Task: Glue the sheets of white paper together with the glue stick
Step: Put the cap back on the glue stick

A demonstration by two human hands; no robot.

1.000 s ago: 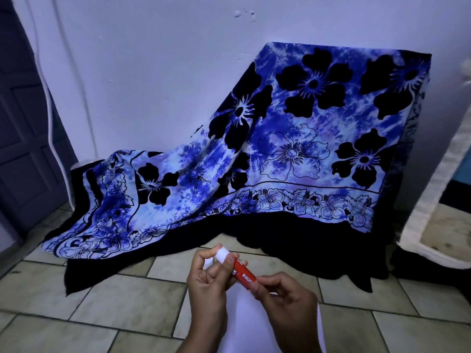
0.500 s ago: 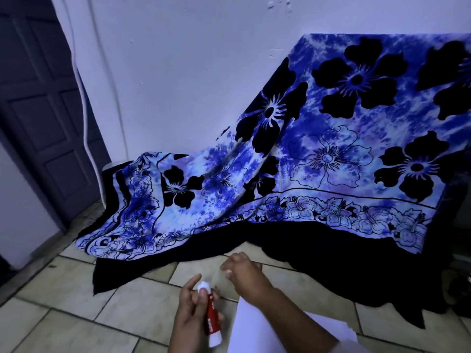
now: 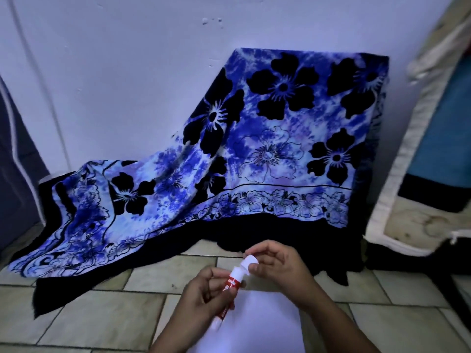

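Tiled floor (image 3: 84, 309), draped floral cloth (image 3: 254, 154)

The white paper (image 3: 267, 324) runs off the bottom edge.

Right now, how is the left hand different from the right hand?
The left hand wraps its fingers round the red body of the glue stick; the right hand only pinches the white cap at its top end. The left hand is nearer the camera, the right hand farther out. Both work on the same stick, above the white paper.
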